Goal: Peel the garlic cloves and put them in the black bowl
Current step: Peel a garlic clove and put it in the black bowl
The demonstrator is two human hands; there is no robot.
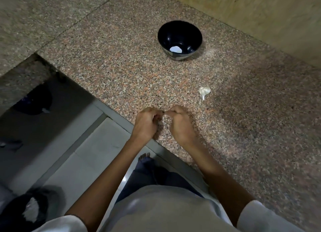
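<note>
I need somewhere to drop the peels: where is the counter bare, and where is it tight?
Crowded only at the near edge, where the left hand and right hand meet, with the garlic just beyond the right one. Bare counter lies left of the black bowl, between bowl and hands, and right of the garlic toward the wall.

The black bowl (pixel 192 38) is finished smooth and glossy. It is set on a countertop (pixel 130 66) of speckled granite with a dull polish. Near the bowl, a garlic piece (pixel 204 91) is covered in dry, papery skin. Behind the bowl, a wall (pixel 260 14) of matt beige stone is seen.
</note>
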